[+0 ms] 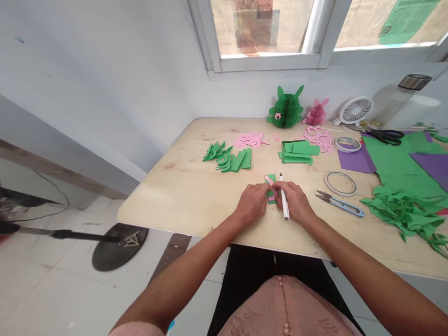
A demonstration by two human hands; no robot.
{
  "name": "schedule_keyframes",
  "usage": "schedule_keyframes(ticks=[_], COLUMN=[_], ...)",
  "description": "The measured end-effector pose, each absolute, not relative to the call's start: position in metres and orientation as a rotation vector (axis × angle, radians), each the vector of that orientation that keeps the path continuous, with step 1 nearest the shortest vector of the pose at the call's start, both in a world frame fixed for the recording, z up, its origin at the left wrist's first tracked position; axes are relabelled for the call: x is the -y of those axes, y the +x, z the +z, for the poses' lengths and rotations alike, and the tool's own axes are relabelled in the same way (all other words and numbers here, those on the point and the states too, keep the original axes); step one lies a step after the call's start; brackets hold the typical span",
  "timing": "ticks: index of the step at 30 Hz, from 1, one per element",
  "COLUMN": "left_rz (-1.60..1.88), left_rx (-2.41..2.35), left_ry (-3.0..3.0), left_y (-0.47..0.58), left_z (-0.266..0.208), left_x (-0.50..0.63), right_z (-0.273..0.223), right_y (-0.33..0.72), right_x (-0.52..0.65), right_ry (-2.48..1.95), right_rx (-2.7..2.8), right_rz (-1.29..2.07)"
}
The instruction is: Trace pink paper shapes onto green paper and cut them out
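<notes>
A small green paper strip (pixel 271 202) lies on the table in front of me, with a pink paper cutout (pixel 269 180) on top of it. My left hand (pixel 252 201) grips the left side of both, its fingers bent and pressed together. A white pen (pixel 285 208) with a dark tip pointing away from me is held in my right hand (pixel 297 201). The right fingertips also touch the cutout from its right side. My fingers hide part of the strip and the cutout.
Green cut pieces (pixel 224 161), pink cutouts (pixel 250 139) and stacked green strips (pixel 297 153) lie beyond my hands. To the right are blue-handled thread snips (pixel 345 205), a tape roll (pixel 339 183), green scraps (pixel 408 210) and black-handled scissors (pixel 385 136). A green paper figure (pixel 286 109) stands by the wall.
</notes>
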State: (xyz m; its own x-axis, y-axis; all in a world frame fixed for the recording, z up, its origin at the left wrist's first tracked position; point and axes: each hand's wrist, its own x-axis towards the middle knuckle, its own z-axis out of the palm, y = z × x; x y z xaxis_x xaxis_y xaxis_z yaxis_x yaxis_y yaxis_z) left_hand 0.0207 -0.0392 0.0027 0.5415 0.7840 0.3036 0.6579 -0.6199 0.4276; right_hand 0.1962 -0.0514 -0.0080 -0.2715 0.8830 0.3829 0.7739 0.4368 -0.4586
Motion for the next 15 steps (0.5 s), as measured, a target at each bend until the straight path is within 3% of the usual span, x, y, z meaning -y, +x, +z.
schedule_keyframes(ticks=[15], left_rz=[0.815], left_rx=[-1.022], left_ry=[2.365], left_y=[-0.001], left_z=[0.005], left_x=[0.014], right_z=[-0.012], right_y=[0.199], right_x=[0.049], right_ry=[-1.354], right_rx=[2.118], right_rz=[0.205])
